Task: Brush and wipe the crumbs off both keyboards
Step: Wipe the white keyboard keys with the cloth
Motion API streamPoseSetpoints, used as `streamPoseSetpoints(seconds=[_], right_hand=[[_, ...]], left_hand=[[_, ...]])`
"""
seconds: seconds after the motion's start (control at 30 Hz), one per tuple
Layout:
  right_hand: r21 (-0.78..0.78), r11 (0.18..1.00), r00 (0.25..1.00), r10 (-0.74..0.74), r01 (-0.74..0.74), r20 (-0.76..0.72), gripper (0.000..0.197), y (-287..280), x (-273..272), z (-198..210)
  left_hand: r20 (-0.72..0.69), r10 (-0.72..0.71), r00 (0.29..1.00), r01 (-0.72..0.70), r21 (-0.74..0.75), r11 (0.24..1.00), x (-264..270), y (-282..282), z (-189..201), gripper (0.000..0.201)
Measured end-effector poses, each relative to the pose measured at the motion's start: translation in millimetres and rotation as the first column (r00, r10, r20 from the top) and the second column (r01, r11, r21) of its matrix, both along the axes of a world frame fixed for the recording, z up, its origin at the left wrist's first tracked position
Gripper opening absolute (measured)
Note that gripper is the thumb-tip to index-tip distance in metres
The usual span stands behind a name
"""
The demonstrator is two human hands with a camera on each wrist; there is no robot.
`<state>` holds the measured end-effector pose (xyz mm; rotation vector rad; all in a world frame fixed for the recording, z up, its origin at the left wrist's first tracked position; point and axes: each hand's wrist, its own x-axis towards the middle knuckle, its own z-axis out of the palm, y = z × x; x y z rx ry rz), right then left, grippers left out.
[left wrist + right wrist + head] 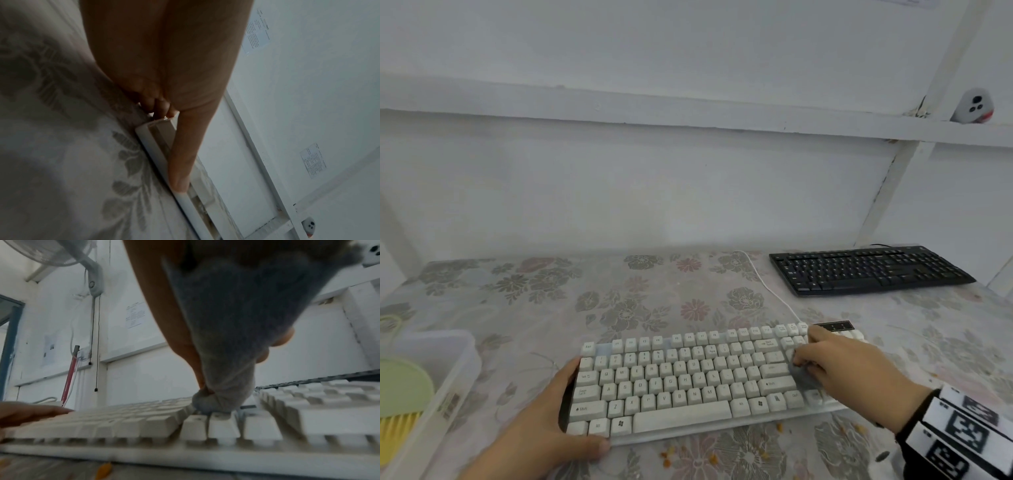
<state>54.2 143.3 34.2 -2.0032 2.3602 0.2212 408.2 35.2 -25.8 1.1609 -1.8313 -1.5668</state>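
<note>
Fuzzy grey cloth (224, 340), pinched in right hand (835, 366), is pressing boxy cream keyboard (688, 380) keys; left hand (551, 414) is clasping its edge.

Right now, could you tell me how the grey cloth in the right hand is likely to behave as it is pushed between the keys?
The grey cloth looks soft and floppy: it drapes round the right hand and bunches to a point on the white keyboard. It probably weighs little. It may snag on key edges, so the left hand gripping the keyboard's end seems wise.
</note>
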Motion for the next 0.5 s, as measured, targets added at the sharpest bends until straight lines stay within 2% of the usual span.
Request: streamPoseSetpoints(seconds=[0.4,0.5], right_hand=[[0.053,0.998,0.999,-0.032,0.031,0.008,0.030,-0.1,-14.7,2.9],[0.086,0.995,0.999,-0.045,0.044,0.000,0.024,-1.2,-18.2,10.3]], left_hand=[[0.046,0.002,0.999,-0.001,-0.015,1.000,1.5,-0.8,-6.0,0.116],[0.045,0.008,0.999,-0.007,-0.012,1.000,0.6,-0.7,-5.8,0.107]])
